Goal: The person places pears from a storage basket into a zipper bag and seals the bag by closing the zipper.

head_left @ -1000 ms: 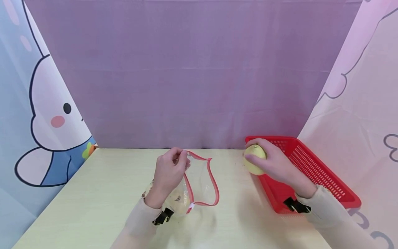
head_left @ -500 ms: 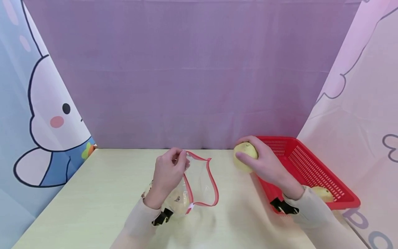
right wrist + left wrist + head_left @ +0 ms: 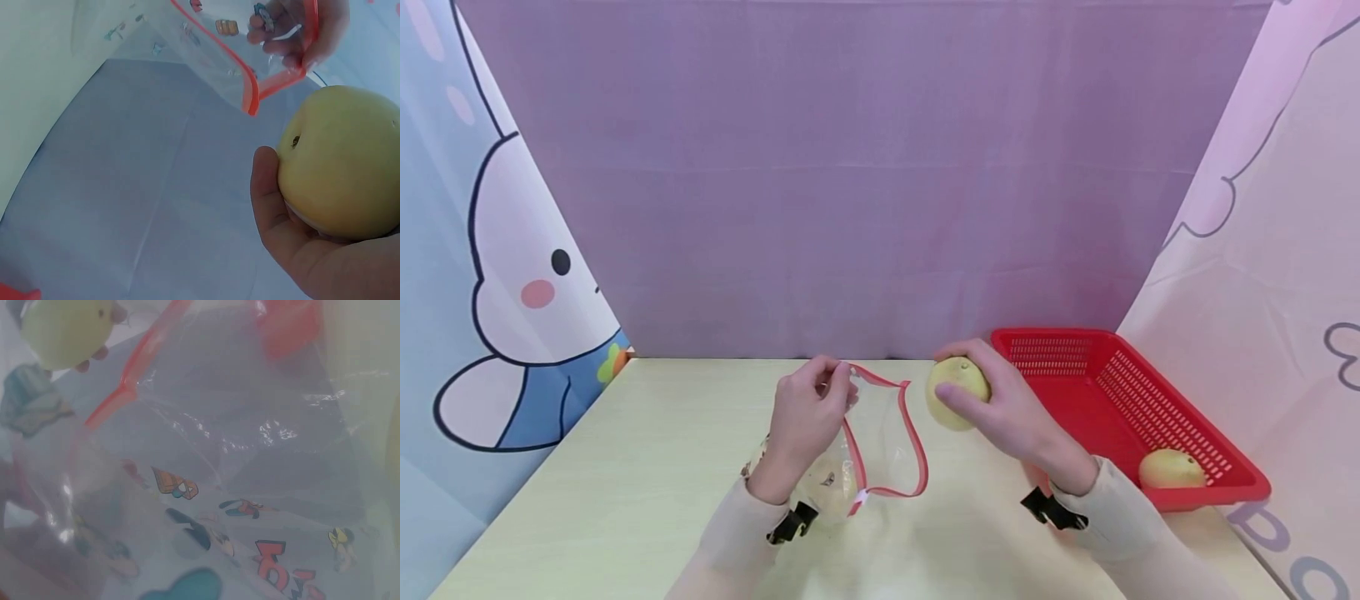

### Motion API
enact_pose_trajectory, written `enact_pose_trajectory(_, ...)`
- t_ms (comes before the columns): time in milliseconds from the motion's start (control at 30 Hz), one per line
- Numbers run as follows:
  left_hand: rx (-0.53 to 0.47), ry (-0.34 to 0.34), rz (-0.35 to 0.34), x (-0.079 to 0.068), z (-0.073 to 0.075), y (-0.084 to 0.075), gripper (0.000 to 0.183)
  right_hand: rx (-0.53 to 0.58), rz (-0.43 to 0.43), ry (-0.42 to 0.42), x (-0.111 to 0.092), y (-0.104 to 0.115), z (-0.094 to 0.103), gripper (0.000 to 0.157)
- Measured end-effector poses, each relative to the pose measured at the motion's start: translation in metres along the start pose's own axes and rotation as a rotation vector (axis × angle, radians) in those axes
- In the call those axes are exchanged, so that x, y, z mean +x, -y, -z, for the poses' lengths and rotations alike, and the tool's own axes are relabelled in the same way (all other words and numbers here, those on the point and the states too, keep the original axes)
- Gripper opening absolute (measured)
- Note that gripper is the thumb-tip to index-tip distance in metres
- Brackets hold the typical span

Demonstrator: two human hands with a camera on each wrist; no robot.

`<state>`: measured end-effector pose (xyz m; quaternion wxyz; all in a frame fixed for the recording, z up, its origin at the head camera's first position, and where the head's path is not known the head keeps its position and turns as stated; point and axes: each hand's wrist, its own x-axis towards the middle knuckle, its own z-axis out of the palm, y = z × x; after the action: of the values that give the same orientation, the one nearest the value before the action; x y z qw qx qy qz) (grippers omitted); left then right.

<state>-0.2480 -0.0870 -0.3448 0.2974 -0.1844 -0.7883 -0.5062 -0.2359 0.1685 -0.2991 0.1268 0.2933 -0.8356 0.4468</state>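
Red basket (image 3: 1090, 408): 1, containing 1 yellow fruit (image 3: 1171, 468).
Clear bag (image 3: 887, 442): 1, mouth open.
Right hand (image 3: 1009, 410): angled inward, grip curled round 1 held fruit (image 3: 957, 379) near the bag's mouth.
Left hand (image 3: 807, 410): knuckles up, grip pinched on the bag's rim.

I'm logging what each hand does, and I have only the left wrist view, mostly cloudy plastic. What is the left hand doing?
Observer: In the head view, the left hand pinches the red rim of the plastic bag.
Operator: My view doesn't tell me about the basket. Is any fruit visible in it?
Observer: Yes, one yellow fruit shows at the near end of the red basket, by its right wall. The right arm hides part of the basket.
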Motion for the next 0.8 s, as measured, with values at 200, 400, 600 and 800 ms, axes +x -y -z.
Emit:
enact_pose_trajectory(200, -0.002, 0.006, 0.008, 0.000, 0.000, 0.000, 0.015, 0.024, 0.055, 0.017, -0.001, 0.003, -0.015, 0.034)
enact_pose_trajectory(400, 0.010, 0.002, 0.011, 0.001, 0.000, 0.000, 0.015, 0.058, 0.117, 0.051, 0.001, 0.006, -0.033, 0.033)
enact_pose_trajectory(600, 0.009, 0.003, 0.014, 0.001, 0.001, 0.000, 0.014, 0.089, 0.138, 0.107, 0.002, 0.009, -0.047, 0.033)
enact_pose_trajectory(800, -0.003, 0.008, 0.025, 0.001, 0.001, 0.000, 0.015, 0.064, 0.136, 0.168, 0.003, 0.007, -0.055, 0.038)
